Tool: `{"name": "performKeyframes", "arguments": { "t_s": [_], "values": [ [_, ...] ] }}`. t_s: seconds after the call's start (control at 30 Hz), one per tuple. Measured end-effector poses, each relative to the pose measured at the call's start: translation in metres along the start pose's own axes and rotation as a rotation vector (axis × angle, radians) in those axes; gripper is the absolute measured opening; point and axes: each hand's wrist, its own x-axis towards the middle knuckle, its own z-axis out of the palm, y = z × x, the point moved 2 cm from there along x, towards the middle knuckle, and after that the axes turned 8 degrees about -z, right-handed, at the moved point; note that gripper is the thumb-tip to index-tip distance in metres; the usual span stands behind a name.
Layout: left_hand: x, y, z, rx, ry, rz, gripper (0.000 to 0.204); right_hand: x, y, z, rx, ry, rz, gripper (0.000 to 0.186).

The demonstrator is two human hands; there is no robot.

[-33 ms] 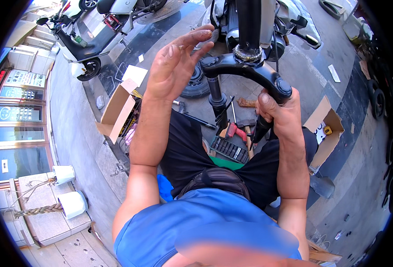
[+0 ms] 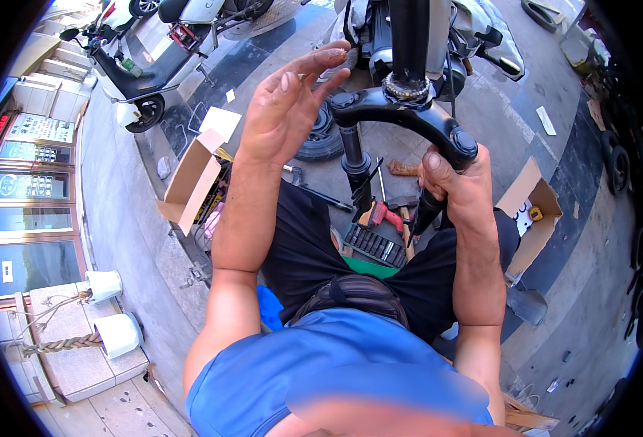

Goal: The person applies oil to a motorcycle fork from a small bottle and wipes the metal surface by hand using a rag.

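From mid-view, the fork (image 2: 429,121) is toward one o'clock, the right hand (image 2: 465,186) clasping one leg; the left hand's (image 2: 281,113) grip, toward eleven, is loosely spread.

Bare hands: two, one left hand (image 2: 278,120) and one right hand (image 2: 467,193)
Black metal suspension fork (image 2: 434,120): one, with two legs
Open brown cardboard boxes (image 2: 194,180): two
White, rounded planters (image 2: 117,335): two
Red-and-black, pistol-shaped power tool (image 2: 387,217): one
Dark, rectangular tray (image 2: 371,254): one
Black metal sockets (image 2: 376,242): several, too small to count surely
Black-and-white parked two-wheelers (image 2: 143,85): at least two
Black fabric waist bag (image 2: 350,295): one
Blue cloth shirt (image 2: 285,357): one
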Motion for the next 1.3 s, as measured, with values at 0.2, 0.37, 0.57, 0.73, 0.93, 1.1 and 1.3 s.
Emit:
{"name": "performKeyframes", "arguments": {
  "t_s": [0.2, 0.37, 0.57, 0.73, 0.93, 1.1, 1.3],
  "values": [
    [0.005, -0.007, -0.004, -0.133, 0.158, -0.021, 0.032, -0.006, 0.009, -0.004, -0.043, 0.023, -0.018, 0.026],
    [0.011, -0.020, -0.004, -0.317, 0.157, -0.053, 0.019, -0.014, 0.006, -0.012, -0.115, 0.057, 0.014, 0.023],
    [0.017, -0.023, 0.018, -0.121, 0.170, -0.035, 0.019, -0.018, 0.002, -0.012, -0.163, 0.030, 0.030, 0.023],
    [0.013, -0.020, 0.026, 0.057, 0.222, 0.101, 0.014, -0.020, 0.000, -0.012, -0.140, 0.027, 0.003, 0.022],
    [0.011, -0.013, 0.037, 0.055, 0.280, 0.139, 0.014, -0.018, -0.003, -0.009, -0.142, 0.020, -0.012, 0.024],
    [0.005, -0.005, 0.047, 0.371, 0.296, 0.153, 0.026, -0.016, -0.003, -0.004, -0.153, -0.005, -0.003, 0.025],
    [-0.012, -0.008, 0.072, 0.951, 0.258, 0.357, 0.071, -0.015, 0.001, -0.005, -0.091, 0.042, -0.030, 0.024]
  ]
}}
